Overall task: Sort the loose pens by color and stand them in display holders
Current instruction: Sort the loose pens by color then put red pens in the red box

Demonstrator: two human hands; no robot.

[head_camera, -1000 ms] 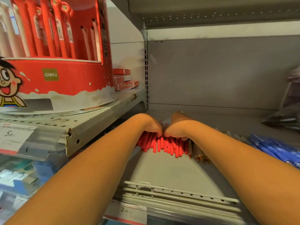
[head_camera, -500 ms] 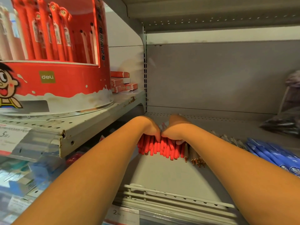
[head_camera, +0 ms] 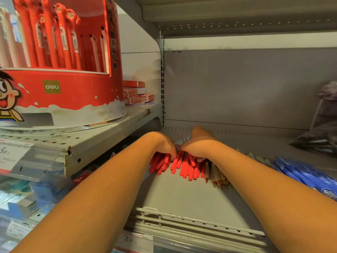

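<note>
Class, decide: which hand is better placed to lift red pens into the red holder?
Probably left: the left hand and right hand both grip red pens, but the red holder stands up left; the right would cross.

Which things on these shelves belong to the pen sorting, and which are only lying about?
Job: red pens, gripped by left hand and right hand; tan pens; blue pens; red display holder.
Lying about: small red boxes; dark bag; price tags.

Red pens (head_camera: pixel 184 165), blue pens (head_camera: pixel 299 172) (grey shelf (head_camera: pixel 182 194)).
</note>
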